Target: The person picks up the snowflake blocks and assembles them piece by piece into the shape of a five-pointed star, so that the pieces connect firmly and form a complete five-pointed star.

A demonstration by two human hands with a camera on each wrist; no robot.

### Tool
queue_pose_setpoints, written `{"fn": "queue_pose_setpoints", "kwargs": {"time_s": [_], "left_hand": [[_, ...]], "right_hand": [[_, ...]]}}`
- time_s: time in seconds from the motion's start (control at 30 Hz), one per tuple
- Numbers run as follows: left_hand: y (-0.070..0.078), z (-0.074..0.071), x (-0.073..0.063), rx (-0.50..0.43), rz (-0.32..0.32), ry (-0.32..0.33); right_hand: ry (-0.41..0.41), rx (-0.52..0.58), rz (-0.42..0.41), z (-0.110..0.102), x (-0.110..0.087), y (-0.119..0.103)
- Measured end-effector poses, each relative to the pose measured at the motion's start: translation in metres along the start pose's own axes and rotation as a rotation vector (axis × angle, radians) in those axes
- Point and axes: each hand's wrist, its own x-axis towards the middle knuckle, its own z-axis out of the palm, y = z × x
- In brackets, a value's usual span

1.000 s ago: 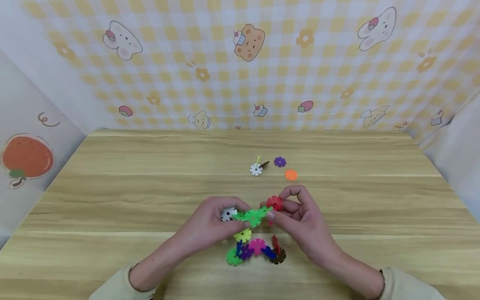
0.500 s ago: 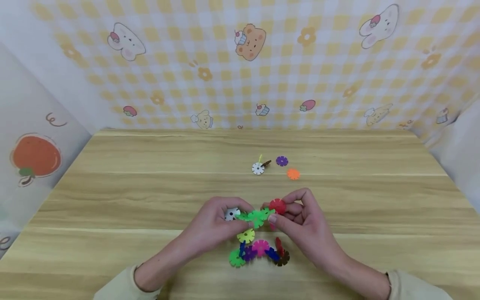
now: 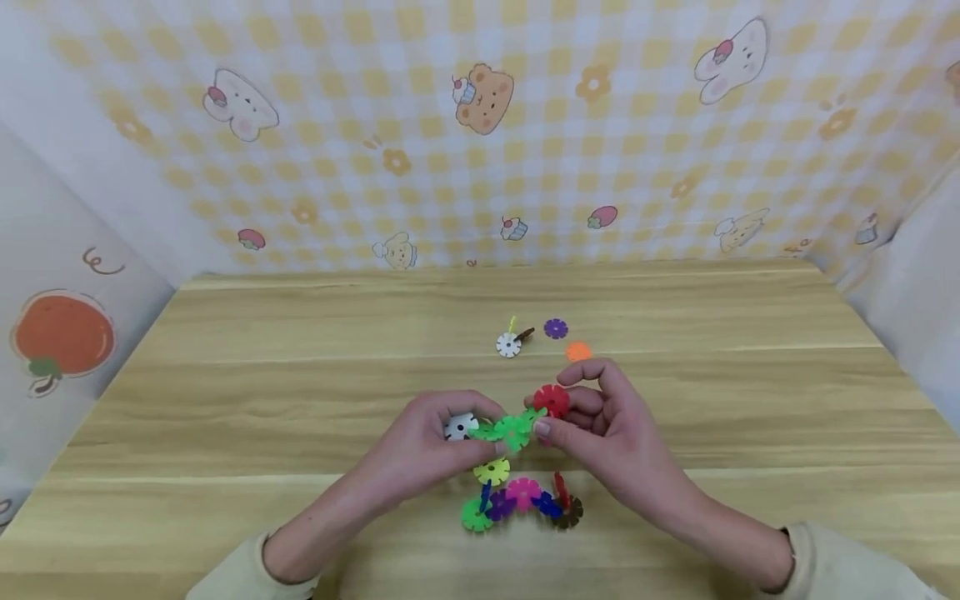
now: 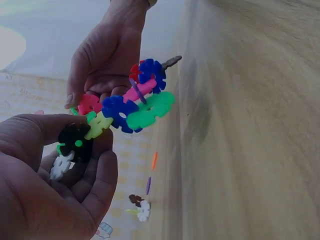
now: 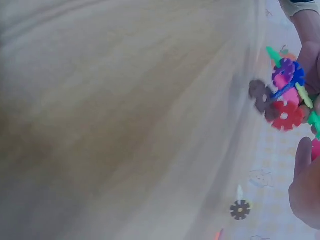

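Observation:
Both hands hold one linked chain of notched plastic discs. In the head view, my left hand (image 3: 431,446) pinches it at a light green disc (image 3: 512,433) between thumb and index finger, with a white disc (image 3: 461,427) inside the curl of the fingers. My right hand (image 3: 622,446) pinches the other end of the green part, beside a red disc (image 3: 551,400). Below the hands hang a yellow disc (image 3: 492,471), a pink disc (image 3: 523,493) and a brown disc (image 3: 567,512), joined by others. A black disc (image 4: 75,145) shows near the left thumb in the left wrist view.
Farther back on the wooden table (image 3: 300,350) lie a white disc (image 3: 508,345) with yellow and brown discs slotted in, a loose purple disc (image 3: 556,328) and an orange disc (image 3: 578,351). A yellow checked wall covering (image 3: 337,125) stands behind the table.
The head view has shifted a little. My right hand and the red disc have risen slightly; both hands keep their pinch on the chain.

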Motion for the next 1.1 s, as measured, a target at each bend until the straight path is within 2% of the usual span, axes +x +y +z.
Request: {"fn": "queue_pose_setpoints", "kwargs": {"time_s": [0.2,0.33,0.43,0.6,0.8,0.9,1.1], "left_hand": [[0.006,-0.005,-0.002,0.06,0.012,-0.014],[0.014,-0.008,0.003,0.184,0.039,0.012],[0.02,-0.013,0.01,0.237,0.061,0.018],[0.026,-0.021,0.025,0.198,0.093,0.01],[0.022,-0.021,0.036,0.131,0.093,-0.1],[0.02,-0.017,0.038,0.155,0.091,-0.127],[0.019,-0.012,0.037,0.206,0.069,-0.121]], "right_hand": [[0.023,-0.066,-0.012,0.003,0.001,-0.01],[0.041,-0.08,0.011,0.006,0.004,-0.016],[0.048,-0.083,0.045,0.008,0.007,-0.02],[0.085,-0.012,0.116,0.011,0.02,-0.021],[0.062,0.119,0.22,0.012,0.026,-0.016],[0.051,0.121,0.242,0.012,0.025,-0.014],[0.033,0.181,0.317,0.011,0.025,-0.017]]}}
